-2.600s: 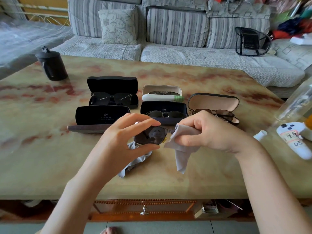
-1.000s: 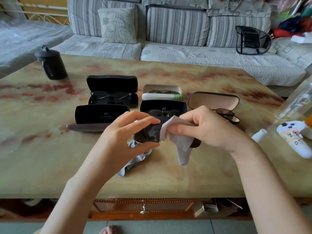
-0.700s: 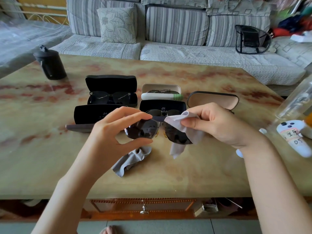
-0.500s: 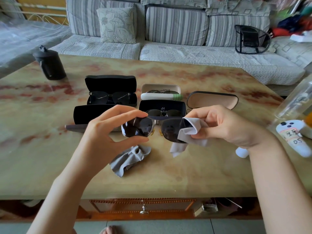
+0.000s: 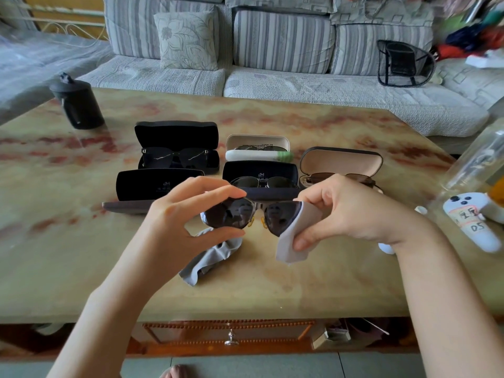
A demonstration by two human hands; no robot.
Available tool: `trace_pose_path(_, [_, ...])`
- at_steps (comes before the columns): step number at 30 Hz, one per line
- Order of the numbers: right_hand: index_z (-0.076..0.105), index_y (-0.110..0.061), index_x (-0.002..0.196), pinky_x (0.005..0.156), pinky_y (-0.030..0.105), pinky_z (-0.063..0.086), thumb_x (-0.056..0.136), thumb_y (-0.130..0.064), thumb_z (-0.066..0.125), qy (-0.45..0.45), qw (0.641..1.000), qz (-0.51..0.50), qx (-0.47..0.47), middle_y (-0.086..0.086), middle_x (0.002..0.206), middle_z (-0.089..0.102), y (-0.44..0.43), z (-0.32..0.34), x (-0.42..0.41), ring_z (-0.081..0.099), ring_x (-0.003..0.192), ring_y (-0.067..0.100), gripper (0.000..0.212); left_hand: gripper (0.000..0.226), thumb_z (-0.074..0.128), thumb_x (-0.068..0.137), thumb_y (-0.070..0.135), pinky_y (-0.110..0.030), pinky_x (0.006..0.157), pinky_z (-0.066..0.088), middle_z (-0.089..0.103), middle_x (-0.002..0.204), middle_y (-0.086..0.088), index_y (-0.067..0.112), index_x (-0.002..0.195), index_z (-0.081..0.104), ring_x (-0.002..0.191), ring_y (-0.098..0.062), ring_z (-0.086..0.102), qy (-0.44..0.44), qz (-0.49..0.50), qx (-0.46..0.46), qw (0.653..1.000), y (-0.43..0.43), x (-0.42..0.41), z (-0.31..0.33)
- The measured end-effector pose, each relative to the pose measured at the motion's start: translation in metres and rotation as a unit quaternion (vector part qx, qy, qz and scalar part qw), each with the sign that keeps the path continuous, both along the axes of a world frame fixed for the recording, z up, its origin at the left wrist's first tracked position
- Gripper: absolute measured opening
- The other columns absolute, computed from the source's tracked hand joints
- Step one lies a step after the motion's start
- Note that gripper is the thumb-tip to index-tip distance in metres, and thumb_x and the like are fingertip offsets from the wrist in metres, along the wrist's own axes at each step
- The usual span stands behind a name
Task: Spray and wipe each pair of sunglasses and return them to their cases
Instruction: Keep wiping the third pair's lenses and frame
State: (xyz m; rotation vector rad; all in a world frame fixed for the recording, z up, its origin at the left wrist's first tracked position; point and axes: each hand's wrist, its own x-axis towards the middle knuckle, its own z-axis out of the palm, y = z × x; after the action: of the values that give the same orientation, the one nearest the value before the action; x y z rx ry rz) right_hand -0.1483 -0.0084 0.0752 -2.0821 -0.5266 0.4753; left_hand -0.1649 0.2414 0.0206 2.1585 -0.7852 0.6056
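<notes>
Now, mid-wipe: the left hand (image 5: 188, 214) pinches the sunglasses (image 5: 231, 215) by one lens's rim, thumb below and fingers on top. That lifts them above the marble-patterned table (image 5: 81, 255) so both faces are reachable. The right hand (image 5: 349, 211) pinches a pale, soft wiping cloth (image 5: 293, 238) folded round the other lens's outer edge. Glossy dark teardrop lenses, thin metal bridge. An empty black hard case (image 5: 161, 186), likely theirs, lies open behind; a crumpled grey cloth (image 5: 210, 257) lies beneath.

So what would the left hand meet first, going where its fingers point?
The left hand points rightward: probably the right hand and its wiping cloth on the sunglasses, though depth is unclear.
</notes>
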Motion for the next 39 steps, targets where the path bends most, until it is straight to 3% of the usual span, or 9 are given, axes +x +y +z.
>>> trace_pose_path(4, [0.072,-0.012,0.069,0.065,0.021,0.046,0.06,-0.025,0.082,-0.008,1.0,-0.011,0.012,0.0,0.068,0.068,0.003,0.001,-0.002,0.06,0.068,0.008,0.019,0.042,0.064,0.079,0.041,-0.012,0.093,0.043,0.061,0.115,0.008,0.026,0.118,0.063,0.109,0.001,0.055,-0.002,-0.004,0.01,1.0,-0.001,0.0,-0.001])
trace_pose_path(10, [0.068,-0.012,0.067,0.063,0.012,0.046,0.082,-0.025,0.066,-0.003,0.999,-0.011,0.048,0.004,0.062,0.07,0.008,0.005,-0.005,0.061,0.064,0.005,0.021,0.043,0.065,0.078,0.04,-0.014,0.092,0.045,0.062,0.111,0.005,0.02,0.116,0.067,0.103,-0.006,0.058,-0.017,-0.008,0.013,1.0,-0.003,0.001,-0.002])
trace_pose_path(12, [0.066,-0.013,0.065,0.061,0.011,0.043,0.082,-0.028,0.064,-0.005,0.999,-0.015,0.043,-0.005,0.059,0.064,0.012,0.004,-0.005,0.054,0.062,0.003,0.023,0.043,0.066,0.078,0.039,-0.019,0.091,0.047,0.062,0.112,0.005,0.018,0.116,0.067,0.103,-0.009,0.058,-0.018,-0.005,0.024,1.0,-0.004,0.003,-0.005])
trace_pose_path(18, [0.065,-0.018,0.059,0.058,0.023,0.033,0.077,-0.039,0.065,-0.034,0.999,-0.026,0.022,-0.003,0.059,0.055,0.017,0.001,-0.002,0.044,0.062,0.009,0.027,0.044,0.07,0.077,0.038,-0.023,0.088,0.047,0.06,0.113,0.009,0.018,0.116,0.067,0.102,-0.011,0.058,-0.025,0.001,0.028,0.999,-0.005,0.002,-0.006])
trace_pose_path(23, [0.066,-0.009,0.069,0.057,0.014,0.04,0.088,-0.014,0.067,-0.019,1.0,0.006,0.01,-0.005,0.06,0.061,0.012,0.004,-0.001,0.053,0.058,0.005,0.02,0.045,0.077,0.073,0.031,-0.018,0.09,0.047,0.058,0.113,0.012,0.021,0.116,0.066,0.104,-0.007,0.057,-0.019,-0.013,0.021,1.0,-0.009,0.001,-0.006])
trace_pose_path(27, [0.069,-0.005,0.079,0.058,0.016,0.044,0.085,-0.009,0.071,-0.025,1.0,0.011,-0.01,0.001,0.068,0.064,0.01,0.002,-0.001,0.055,0.063,0.007,0.007,0.045,0.077,0.072,0.028,-0.02,0.088,0.047,0.061,0.112,0.006,0.017,0.115,0.068,0.102,-0.009,0.057,-0.028,0.007,0.035,0.999,-0.009,0.001,-0.006])
trace_pose_path(32, [0.062,-0.013,0.06,0.05,0.014,0.03,0.081,-0.028,0.07,-0.061,0.998,-0.011,0.012,-0.007,0.053,0.048,0.016,0.0,0.0,0.039,0.053,0.005,0.027,0.046,0.072,0.076,0.038,-0.019,0.09,0.047,0.061,0.113,0.005,0.017,0.117,0.067,0.104,-0.01,0.057,-0.021,-0.003,0.03,0.999,-0.01,0.001,-0.006])
trace_pose_path(35, [0.054,-0.007,0.056,0.049,0.016,0.026,0.088,-0.025,0.064,-0.064,0.998,-0.014,0.022,-0.007,0.052,0.039,0.016,0.0,0.001,0.033,0.053,0.007,0.038,0.045,0.065,0.079,0.04,-0.02,0.088,0.048,0.061,0.113,0.007,0.017,0.118,0.067,0.104,-0.009,0.056,-0.022,-0.004,0.026,0.999,-0.01,0.002,-0.006])
trace_pose_path(39, [0.057,-0.013,0.058,0.05,0.012,0.028,0.088,-0.025,0.061,-0.053,0.998,-0.004,0.023,-0.012,0.052,0.042,0.015,0.001,0.0,0.034,0.052,0.003,0.032,0.044,0.066,0.079,0.04,-0.021,0.088,0.048,0.057,0.115,0.012,0.023,0.119,0.063,0.106,-0.007,0.057,-0.017,-0.012,0.019,1.0,-0.009,0.002,-0.007])
